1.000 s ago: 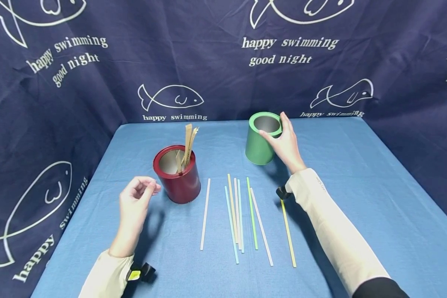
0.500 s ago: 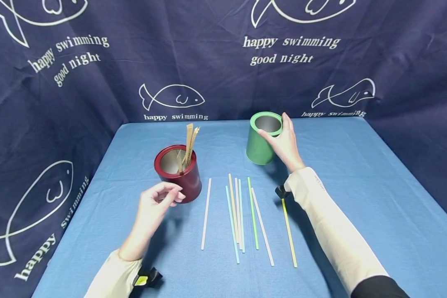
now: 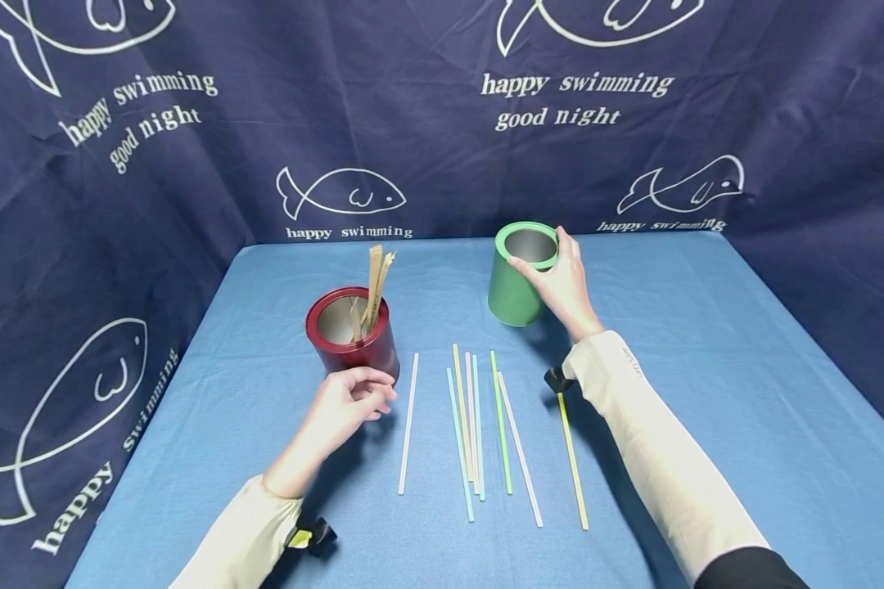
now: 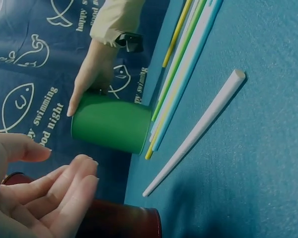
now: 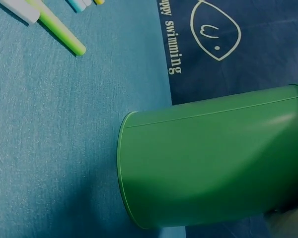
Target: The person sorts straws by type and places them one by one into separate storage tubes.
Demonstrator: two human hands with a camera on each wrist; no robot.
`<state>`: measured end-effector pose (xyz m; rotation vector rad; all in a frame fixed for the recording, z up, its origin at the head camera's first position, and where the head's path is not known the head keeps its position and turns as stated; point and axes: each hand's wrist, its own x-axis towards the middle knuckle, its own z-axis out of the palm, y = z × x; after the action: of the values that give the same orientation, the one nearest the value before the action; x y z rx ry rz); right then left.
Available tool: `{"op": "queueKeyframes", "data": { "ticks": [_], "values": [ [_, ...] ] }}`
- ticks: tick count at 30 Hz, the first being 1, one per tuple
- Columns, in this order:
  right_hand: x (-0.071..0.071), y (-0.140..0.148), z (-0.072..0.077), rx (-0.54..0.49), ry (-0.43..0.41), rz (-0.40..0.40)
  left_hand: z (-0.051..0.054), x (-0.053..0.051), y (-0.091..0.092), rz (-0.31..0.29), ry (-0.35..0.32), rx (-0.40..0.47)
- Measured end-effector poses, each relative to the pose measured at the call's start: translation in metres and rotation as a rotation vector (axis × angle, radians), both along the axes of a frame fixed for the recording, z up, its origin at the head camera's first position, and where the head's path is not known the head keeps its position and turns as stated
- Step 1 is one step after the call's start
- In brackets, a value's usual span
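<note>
My right hand grips the rim of an upright green can, thumb on the near side and fingers at the right. The right wrist view shows the wall of the green can up close. In front of a dark red can hovers my left hand, its fingers loosely curled with nothing between them. It hides part of that can's lower wall. To its right lies a pale pink, straw-like stick; in the left wrist view this stick lies apart from the fingers.
Several thin coloured sticks lie on the blue cloth, among them a green stick and a yellow stick. Torn-looking wrapped wooden sticks stand in the red can. A dark blue printed curtain closes off the back and sides.
My left hand has moved rightward, from beside the red can to just in front of it, near the pale pink stick. My right hand stays on the green can.
</note>
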<state>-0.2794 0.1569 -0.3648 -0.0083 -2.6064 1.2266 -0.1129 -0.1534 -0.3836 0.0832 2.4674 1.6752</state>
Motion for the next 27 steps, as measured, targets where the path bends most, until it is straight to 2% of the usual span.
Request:
{"op": "queueKeyframes", "data": {
  "ticks": [8, 16, 21, 27],
  "values": [
    [0.000, 0.001, 0.002, -0.011, -0.025, 0.001, -0.002, -0.008, 0.006, -0.048, -0.110, -0.092],
    [-0.001, 0.001, 0.002, -0.016, -0.030, 0.009, -0.010, -0.015, 0.016, -0.099, -0.243, -0.132],
    [0.000, 0.001, 0.001, -0.020, -0.034, 0.011, -0.013, -0.013, 0.023, -0.107, -0.283, -0.191],
    [-0.001, 0.000, 0.000, -0.025, -0.036, 0.015, -0.014, -0.014, 0.030, -0.113, -0.300, -0.241]
  ]
}}
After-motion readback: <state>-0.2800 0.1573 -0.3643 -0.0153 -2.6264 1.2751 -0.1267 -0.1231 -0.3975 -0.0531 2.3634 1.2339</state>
